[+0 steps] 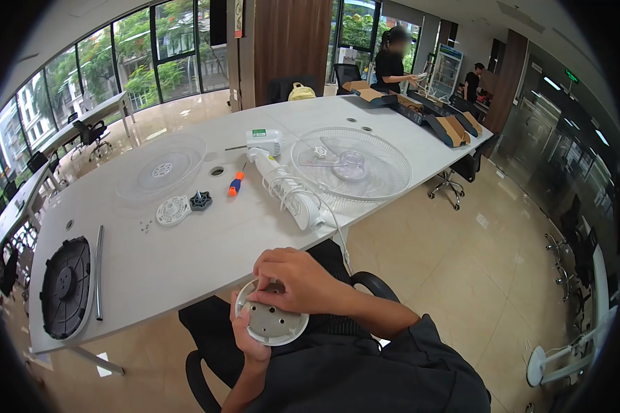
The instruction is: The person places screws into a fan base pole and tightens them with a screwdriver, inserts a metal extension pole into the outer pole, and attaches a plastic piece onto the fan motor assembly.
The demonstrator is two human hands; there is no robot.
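In my lap, just off the table's front edge, is a round white plastic fan part (274,326) with a grey plate and several holes inside its rim. My left hand (253,341) grips its rim from the left. Over the far side of the plate, my right hand (293,277) is closed with fingertips pressed together at the surface; whatever they pinch is hidden. Nearest on the table lies a white fan body (282,180) with its motor head, shaft and looped cord. A screwdriver (235,184) with an orange and blue handle rests beside it.
Fan grilles (406,165) lie at the right and a second clear grille (162,168) at the left. A white disc (173,211), dark knob (200,200), small screws (145,226), black base (67,288) and metal tube (100,272) are nearby. Open boxes (448,131) and a person (390,63) are farther back.
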